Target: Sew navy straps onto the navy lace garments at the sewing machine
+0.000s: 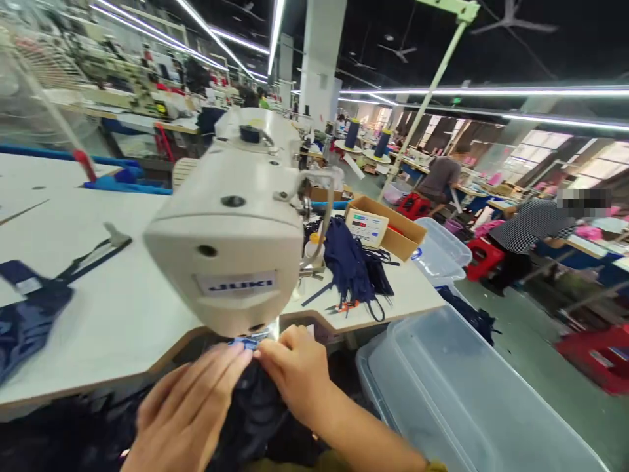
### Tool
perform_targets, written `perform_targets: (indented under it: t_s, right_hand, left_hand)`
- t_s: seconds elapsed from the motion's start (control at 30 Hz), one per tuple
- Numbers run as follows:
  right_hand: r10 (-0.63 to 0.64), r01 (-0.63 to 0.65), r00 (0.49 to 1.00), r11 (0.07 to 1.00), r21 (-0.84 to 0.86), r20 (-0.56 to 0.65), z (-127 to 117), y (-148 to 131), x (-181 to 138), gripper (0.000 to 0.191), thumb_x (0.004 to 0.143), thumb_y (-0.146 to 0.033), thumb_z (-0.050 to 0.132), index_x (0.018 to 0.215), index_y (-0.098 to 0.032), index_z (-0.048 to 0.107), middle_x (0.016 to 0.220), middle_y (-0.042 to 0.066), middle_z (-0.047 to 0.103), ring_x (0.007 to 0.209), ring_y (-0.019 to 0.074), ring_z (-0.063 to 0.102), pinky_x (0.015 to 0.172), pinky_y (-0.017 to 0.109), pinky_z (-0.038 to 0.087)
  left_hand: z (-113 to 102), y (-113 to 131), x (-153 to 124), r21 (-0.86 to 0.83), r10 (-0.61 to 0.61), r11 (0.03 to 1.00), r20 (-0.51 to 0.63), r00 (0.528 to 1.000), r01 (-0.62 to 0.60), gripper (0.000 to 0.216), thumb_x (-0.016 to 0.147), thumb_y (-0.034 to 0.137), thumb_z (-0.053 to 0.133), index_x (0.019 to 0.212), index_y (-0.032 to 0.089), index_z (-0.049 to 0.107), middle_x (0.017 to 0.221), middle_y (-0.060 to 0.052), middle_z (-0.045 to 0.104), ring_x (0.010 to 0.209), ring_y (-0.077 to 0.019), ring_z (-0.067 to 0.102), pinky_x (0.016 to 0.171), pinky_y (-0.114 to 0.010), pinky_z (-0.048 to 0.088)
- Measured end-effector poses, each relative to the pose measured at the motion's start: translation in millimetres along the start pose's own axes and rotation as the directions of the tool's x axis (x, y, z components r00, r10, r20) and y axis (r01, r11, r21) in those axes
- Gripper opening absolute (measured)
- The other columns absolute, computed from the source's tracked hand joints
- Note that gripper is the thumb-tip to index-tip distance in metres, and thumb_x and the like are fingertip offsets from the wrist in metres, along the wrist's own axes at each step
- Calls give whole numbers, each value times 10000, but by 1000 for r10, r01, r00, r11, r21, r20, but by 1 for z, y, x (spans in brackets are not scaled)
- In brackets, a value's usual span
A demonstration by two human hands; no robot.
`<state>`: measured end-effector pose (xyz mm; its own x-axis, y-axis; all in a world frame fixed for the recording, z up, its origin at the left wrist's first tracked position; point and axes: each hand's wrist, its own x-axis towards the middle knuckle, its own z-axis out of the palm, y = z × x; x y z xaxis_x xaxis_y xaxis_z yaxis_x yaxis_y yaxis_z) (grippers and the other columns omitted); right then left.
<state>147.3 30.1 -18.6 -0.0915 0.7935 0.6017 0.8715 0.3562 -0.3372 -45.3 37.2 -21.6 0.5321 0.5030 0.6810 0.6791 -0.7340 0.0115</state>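
Note:
A white sewing machine (230, 236) stands on the white table (113, 308), its head right above my hands. My left hand (189, 410) lies on dark navy fabric (258, 410) with its fingers stretched toward the needle area. My right hand (295, 373) presses the same fabric from the right, fingers bent, and pinches a small blue label (246, 342) at the fingertips. The needle and presser foot are hidden behind the machine head.
Navy pieces (354, 265) are piled right of the machine, beside a control box (366, 226) and a cardboard box (400, 236). More navy cloth (24, 321) lies at far left. Clear plastic bins (457, 393) stand to my right. Other people work at tables in the back right.

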Motion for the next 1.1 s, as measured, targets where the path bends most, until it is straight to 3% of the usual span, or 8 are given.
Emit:
perform_targets:
  t_s: [0.1,0.17,0.23,0.33,0.53,1.1]
  right_hand:
    - [61,-100,991,932,349,122,-4,7,-5,270,977,-355,424,1007,-269,679,799,12,621,746,141,559,670,230,420]
    - [126,-226,969,795,562,212,-2,13,-6,207,955,-300,465,1039,-248,647,847,3,638,787,134,580,722,232,439]
    - [226,-347,937,676,650,265,2,16,-6,142,915,-261,502,1014,-222,597,774,-22,603,712,124,560,677,226,436]
    - [340,-434,900,631,643,274,6,16,-1,80,874,-237,512,950,-212,512,696,-52,538,638,119,515,639,233,413]
    - [385,-485,875,696,529,295,7,13,12,69,863,-275,491,898,-215,488,759,-27,577,714,150,551,707,280,412]
    - [399,-486,874,735,473,277,11,15,12,71,875,-288,476,853,-221,474,723,-38,568,668,146,535,664,271,405]
  left_hand:
    - [3,14,4,-41,61,997,54,997,-59,420,931,255,430,1346,201,471,1275,-64,615,1171,-156,541,1020,-311,308]
    - [5,24,10,-69,-39,997,19,999,40,386,946,270,415,1324,258,495,1242,-23,643,1143,-155,561,971,-322,311]
    - [5,32,16,-91,-128,988,-9,992,127,355,967,276,377,1286,320,528,1187,28,675,1092,-151,590,930,-334,300]
    - [4,40,22,-77,-189,980,-41,981,185,332,976,290,376,1244,350,562,1135,54,699,1029,-149,620,892,-348,294]
    - [7,47,28,-26,-297,955,-60,953,296,290,970,304,406,1177,318,609,1137,52,698,1025,-174,626,892,-377,309]
    - [16,54,28,100,-276,953,-99,956,285,293,971,261,406,1188,246,602,1115,65,704,972,-186,633,816,-380,344]
